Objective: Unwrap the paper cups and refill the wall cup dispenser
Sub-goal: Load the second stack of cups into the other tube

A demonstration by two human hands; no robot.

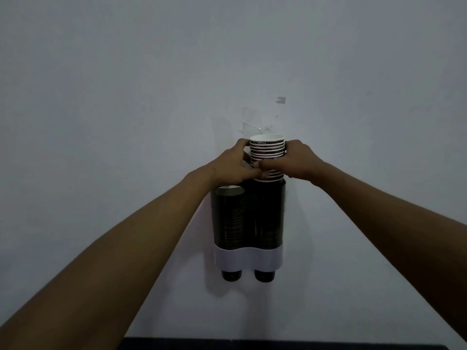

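Note:
A wall cup dispenser [249, 258] with two dark see-through tubes and a white lower band hangs on the wall. A stack of dark paper cups with white rims [267, 147] sticks out of the top of the right tube. My left hand [233, 164] grips the stack from the left and my right hand [294, 160] grips it from the right, thumbs meeting in front. The left tube [227, 218] holds stacked cups, its top opening visible. One cup bottom pokes out under each tube [264, 276]. No wrapper is visible.
The grey wall [126, 97] carries tape remnants and marks [252, 127] just above the dispenser. A dark surface edge [278, 343] runs along the bottom of the view below the dispenser.

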